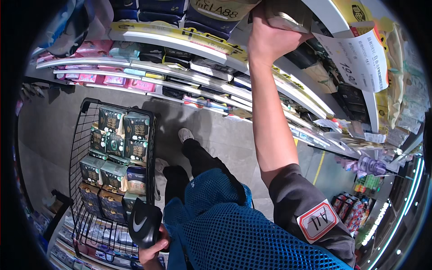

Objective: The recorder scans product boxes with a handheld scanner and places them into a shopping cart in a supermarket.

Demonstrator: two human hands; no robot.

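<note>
My right hand (270,42) reaches up to the upper shelf and grips a soft dark-and-beige package (287,15); the fingers are partly hidden behind it. Just left of that hand stand navy and cream packs (216,15) on the same shelf. Low at the left, my left hand (153,248) is closed around a black hand-held device (144,221) with a white swoosh, which looks like a scanner. Beyond the device is a black wire shopping cart (76,135). Inside it lie several dark green packs (135,126) and dark packs with brown tops (111,204).
Tiered white shelves (202,79) curve across the front, with pink packs (141,84) at the left. A paper price tag (354,60) juts out at the upper right. Grey floor (229,135) lies between cart and shelves. More goods (352,209) stand at the far right.
</note>
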